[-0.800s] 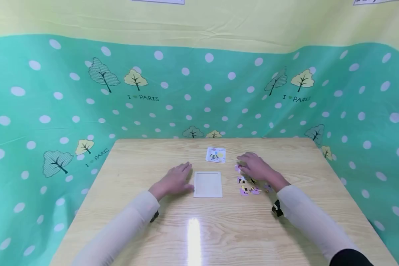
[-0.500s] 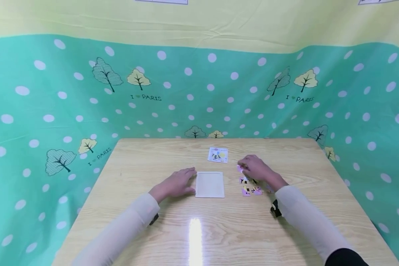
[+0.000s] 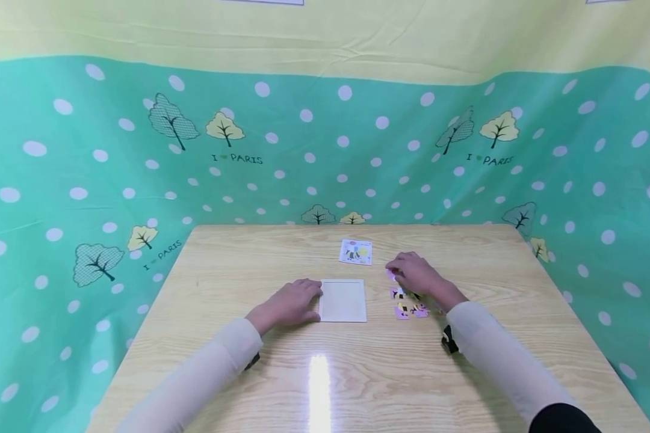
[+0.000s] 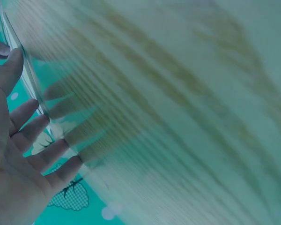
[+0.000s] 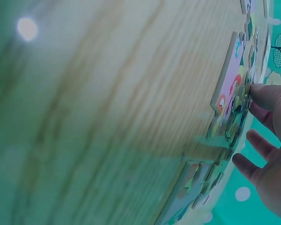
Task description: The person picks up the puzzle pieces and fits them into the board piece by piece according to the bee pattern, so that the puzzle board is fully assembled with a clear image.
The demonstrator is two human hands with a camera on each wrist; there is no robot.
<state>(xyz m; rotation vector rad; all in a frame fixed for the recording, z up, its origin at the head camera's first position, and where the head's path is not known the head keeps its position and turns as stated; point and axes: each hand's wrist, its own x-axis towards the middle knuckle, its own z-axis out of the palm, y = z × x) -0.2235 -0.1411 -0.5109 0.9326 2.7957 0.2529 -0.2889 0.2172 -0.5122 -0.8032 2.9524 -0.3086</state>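
Note:
A square white puzzle tray [image 3: 343,300] lies on the table. My left hand [image 3: 289,302] rests against its left edge, with fingers and thumb loosely extended; in the left wrist view the left hand [image 4: 23,164] has its fingers spread. Right of the tray, my right hand [image 3: 418,276] reaches down over the jigsaw pieces, thumb and forefinger pinching a piece at its far-left side. In the right wrist view the right hand [image 5: 274,140] brings thumb and forefinger together at the pieces' edge, its other fingers loose. The hand partly hides several puzzle pieces [image 3: 402,311].
A small picture card [image 3: 355,252] lies behind the tray. The wooden table [image 3: 238,258] carries a bright light reflection in front. A green dotted cloth [image 3: 281,132] hangs around the back and sides.
My left hand has moved slightly right and now touches the tray's left edge. The right hand has lowered a little, its fingers closing at the pink puzzle piece. The view has shifted slightly.

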